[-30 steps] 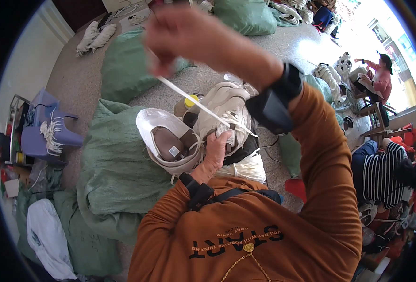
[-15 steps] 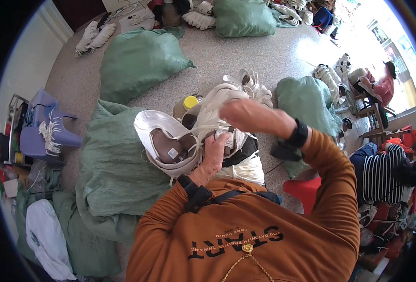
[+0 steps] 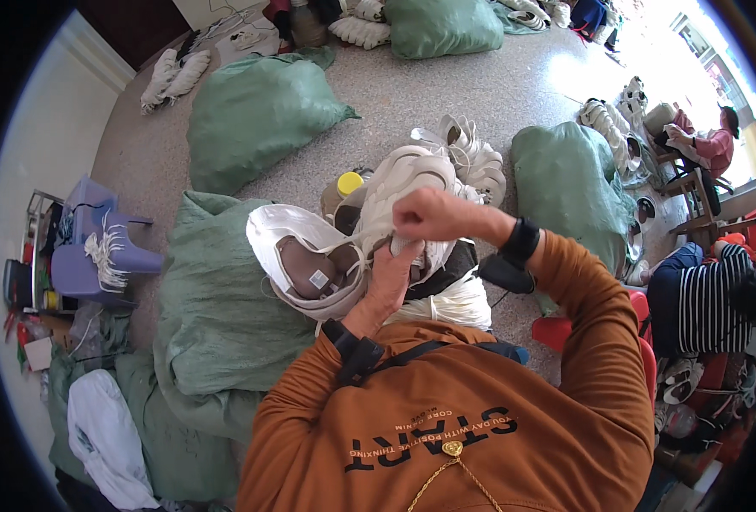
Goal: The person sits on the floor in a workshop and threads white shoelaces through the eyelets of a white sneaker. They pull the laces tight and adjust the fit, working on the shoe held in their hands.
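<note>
My left hand [image 3: 391,277] is closed on a white sneaker [image 3: 405,175] in front of my body, its thumb at the shoe's opening. Just above it, my right hand [image 3: 429,213] is closed, fingers curled over the shoe; what they pinch is hidden. Left of my left hand lies another white shoe [image 3: 263,226] with a brown insole, its opening facing up and a loose lace across it. Under my hands, against my lap, lies a thick bundle of cream shoelaces [image 3: 450,307]. More white shoes [image 3: 480,166] sit beyond my right hand.
Large green sacks [image 3: 258,119] stand ahead, at the left and right. A jar with a yellow lid [image 3: 350,183] stands behind the shoes. A purple stool [image 3: 109,256] with laces on it is at left, a red stool [image 3: 553,333] at my right. Other people [image 3: 711,303] sit at right.
My right hand has come down and slightly left, closer to my left hand at the shoe. The left hand keeps its hold. The view has shifted slightly.
</note>
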A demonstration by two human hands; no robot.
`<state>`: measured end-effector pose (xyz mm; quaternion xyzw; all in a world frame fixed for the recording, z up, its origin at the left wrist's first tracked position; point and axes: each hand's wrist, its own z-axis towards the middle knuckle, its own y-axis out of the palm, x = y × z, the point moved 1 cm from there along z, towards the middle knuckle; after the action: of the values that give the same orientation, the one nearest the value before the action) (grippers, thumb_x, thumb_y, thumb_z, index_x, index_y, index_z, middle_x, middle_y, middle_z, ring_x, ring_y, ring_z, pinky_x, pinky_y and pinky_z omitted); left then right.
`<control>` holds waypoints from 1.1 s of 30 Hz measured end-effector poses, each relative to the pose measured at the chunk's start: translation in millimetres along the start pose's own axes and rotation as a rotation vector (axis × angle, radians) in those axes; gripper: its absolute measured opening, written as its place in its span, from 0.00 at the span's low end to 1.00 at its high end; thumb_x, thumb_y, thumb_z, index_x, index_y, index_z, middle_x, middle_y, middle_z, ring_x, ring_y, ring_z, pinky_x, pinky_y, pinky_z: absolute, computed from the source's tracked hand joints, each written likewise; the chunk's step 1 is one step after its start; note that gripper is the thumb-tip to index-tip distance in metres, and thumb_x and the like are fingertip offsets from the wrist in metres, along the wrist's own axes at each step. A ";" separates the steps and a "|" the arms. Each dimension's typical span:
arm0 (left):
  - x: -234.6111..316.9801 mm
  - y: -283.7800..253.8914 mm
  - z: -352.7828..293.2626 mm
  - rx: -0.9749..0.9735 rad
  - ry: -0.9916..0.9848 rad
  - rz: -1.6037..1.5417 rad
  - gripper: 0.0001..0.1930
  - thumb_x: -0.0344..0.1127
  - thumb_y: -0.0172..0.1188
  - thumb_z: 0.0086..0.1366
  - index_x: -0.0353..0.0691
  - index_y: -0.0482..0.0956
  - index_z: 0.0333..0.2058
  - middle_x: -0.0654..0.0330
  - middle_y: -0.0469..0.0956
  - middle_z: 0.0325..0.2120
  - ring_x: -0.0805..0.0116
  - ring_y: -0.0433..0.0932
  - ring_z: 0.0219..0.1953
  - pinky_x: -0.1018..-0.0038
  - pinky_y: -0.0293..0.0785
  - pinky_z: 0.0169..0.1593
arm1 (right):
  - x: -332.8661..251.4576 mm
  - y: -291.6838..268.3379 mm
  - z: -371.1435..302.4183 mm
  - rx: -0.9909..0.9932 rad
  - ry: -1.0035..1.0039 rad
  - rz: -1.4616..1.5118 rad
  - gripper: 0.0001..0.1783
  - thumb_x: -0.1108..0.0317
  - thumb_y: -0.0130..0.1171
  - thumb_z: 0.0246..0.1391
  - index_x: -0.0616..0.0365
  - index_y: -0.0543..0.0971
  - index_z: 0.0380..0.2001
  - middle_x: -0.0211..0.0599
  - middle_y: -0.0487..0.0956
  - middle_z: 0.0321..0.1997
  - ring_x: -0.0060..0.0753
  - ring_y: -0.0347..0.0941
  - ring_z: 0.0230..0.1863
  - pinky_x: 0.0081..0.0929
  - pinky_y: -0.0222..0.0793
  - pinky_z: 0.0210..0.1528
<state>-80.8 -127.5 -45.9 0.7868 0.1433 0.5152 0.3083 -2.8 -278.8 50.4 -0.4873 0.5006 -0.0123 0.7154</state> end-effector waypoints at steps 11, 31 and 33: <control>0.3 9.8 0.6 0.088 -0.006 0.072 0.19 0.25 0.60 0.64 0.40 0.75 0.54 0.64 0.79 0.45 0.71 0.79 0.46 0.71 0.76 0.51 | 4.7 -0.6 -53.8 0.409 0.089 0.081 0.08 0.68 0.62 0.56 0.63 0.78 0.33 0.36 0.76 0.26 0.27 0.72 0.26 0.28 0.70 0.30; 13.0 21.4 -5.9 0.139 -0.044 0.087 0.15 0.30 0.59 0.65 0.37 0.78 0.51 0.62 0.81 0.43 0.68 0.82 0.42 0.69 0.79 0.46 | 15.7 40.9 -74.7 0.513 0.239 0.249 0.11 0.71 0.64 0.53 0.59 0.77 0.40 0.32 0.73 0.39 0.31 0.70 0.40 0.29 0.69 0.41; 10.1 19.2 -4.5 0.140 -0.024 0.093 0.15 0.30 0.59 0.65 0.38 0.78 0.51 0.62 0.81 0.43 0.68 0.82 0.42 0.69 0.79 0.46 | 14.1 37.5 -72.5 0.543 0.164 0.157 0.11 0.71 0.64 0.53 0.59 0.78 0.40 0.34 0.74 0.40 0.33 0.71 0.40 0.29 0.69 0.40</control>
<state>-82.3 -135.2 -25.3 0.8183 0.1387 0.5082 0.2301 -66.2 -315.8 12.2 -0.2353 0.5714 -0.1294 0.7755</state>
